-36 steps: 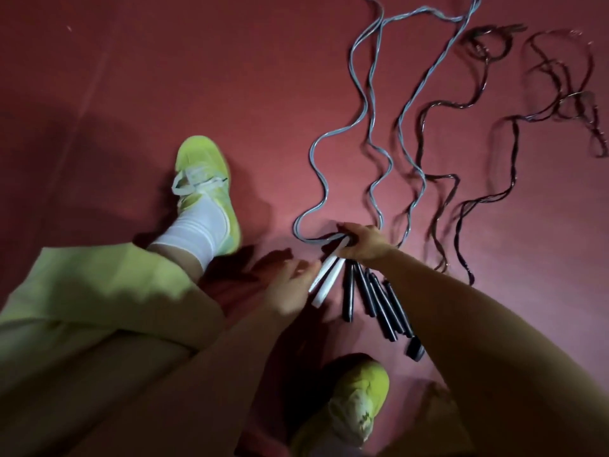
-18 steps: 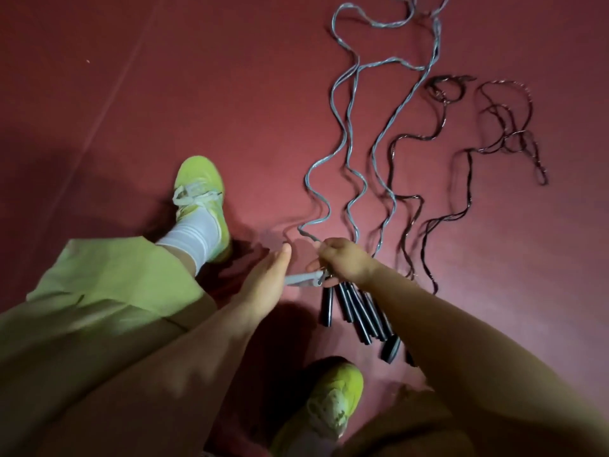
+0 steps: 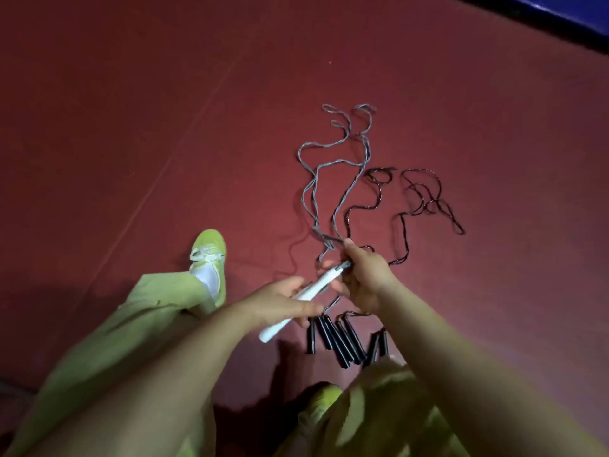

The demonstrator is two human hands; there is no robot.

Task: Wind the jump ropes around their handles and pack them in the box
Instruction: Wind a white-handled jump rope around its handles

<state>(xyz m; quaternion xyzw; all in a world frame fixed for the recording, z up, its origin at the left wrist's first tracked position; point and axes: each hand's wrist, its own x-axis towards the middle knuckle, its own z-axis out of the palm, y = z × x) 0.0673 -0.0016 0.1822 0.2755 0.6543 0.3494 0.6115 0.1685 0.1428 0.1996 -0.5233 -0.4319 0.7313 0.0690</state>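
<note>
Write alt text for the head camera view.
Both hands hold white jump rope handles above a red floor: the left hand grips the middle, the right hand the rope end. The grey rope trails away; black handles lie below.

The scene was dim, with a warm reddish cast over the floor. Light seemed to fall from above and behind the person, throwing dark shadows onto the floor below the arms and beside the near shoe. Wide-angle bending curved the floor seam and the blue strip at the top edge. The forearms close to the lens looked soft and grainy
</note>
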